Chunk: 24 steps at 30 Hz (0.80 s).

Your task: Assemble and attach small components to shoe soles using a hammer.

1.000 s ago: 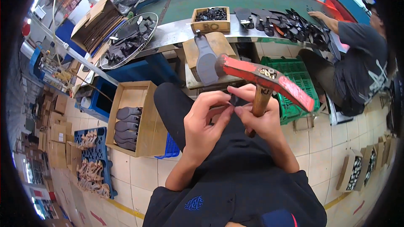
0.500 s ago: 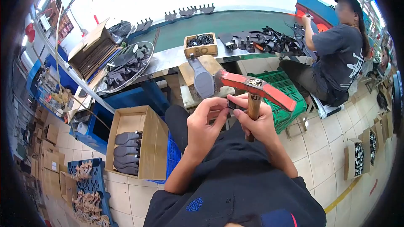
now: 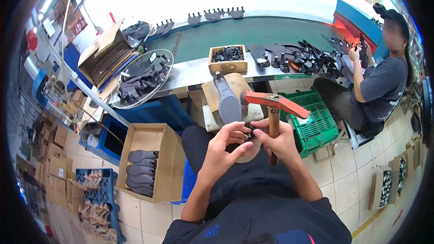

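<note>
One left grip [image 3: 220, 149] newly spread, right grip [image 3: 281, 143] still around red hammer [image 3: 289, 105]

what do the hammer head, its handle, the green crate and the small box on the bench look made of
Hammer head: probably metal, painted red, with one dark, unpainted-looking end.
Handle: likely wood, brown with darker patches.
Green crate: apparently moulded plastic, given its evenly coloured grid of slots.
Small box: seemingly wood, matt, with tan board-like walls.

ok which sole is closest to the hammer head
The grey sole lying alone on the tan block; the other soles are grouped, as in the cardboard box.
</note>
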Each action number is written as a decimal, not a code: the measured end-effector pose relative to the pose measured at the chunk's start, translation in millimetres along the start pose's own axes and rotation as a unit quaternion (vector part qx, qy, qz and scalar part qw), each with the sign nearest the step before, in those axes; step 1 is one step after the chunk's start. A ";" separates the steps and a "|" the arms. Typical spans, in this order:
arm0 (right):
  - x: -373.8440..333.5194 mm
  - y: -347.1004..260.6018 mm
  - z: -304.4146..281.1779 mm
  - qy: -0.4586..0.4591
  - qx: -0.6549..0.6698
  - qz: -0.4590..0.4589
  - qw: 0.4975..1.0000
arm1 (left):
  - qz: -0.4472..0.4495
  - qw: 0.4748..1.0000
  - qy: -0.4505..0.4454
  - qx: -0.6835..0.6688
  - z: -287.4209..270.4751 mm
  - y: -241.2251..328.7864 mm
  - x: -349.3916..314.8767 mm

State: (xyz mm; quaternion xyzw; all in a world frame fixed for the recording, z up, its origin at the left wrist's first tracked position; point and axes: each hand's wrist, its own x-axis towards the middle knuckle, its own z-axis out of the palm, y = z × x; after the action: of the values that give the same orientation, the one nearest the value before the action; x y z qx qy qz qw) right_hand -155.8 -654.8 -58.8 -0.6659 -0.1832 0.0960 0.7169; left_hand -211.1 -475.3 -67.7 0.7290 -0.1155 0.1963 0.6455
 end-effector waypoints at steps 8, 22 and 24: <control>-4.1 13.4 -11.9 0.131 0.035 -0.018 0.991 | 0.061 0.983 0.106 0.138 -58.2 -128.0 133.5; 74.6 6.8 -18.9 0.091 0.038 0.001 0.995 | 0.011 0.953 0.071 0.295 -62.3 -202.2 192.3; 94.4 11.7 -19.9 0.073 0.030 0.017 0.997 | 0.019 0.955 0.066 0.290 -62.1 -195.9 192.1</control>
State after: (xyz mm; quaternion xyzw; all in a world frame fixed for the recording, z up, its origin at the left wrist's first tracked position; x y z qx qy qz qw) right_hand -60.4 -635.9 -58.6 -0.6520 -0.1161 0.0643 0.7466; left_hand 35.2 -370.2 -154.0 0.8679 -0.0240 0.2814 0.4087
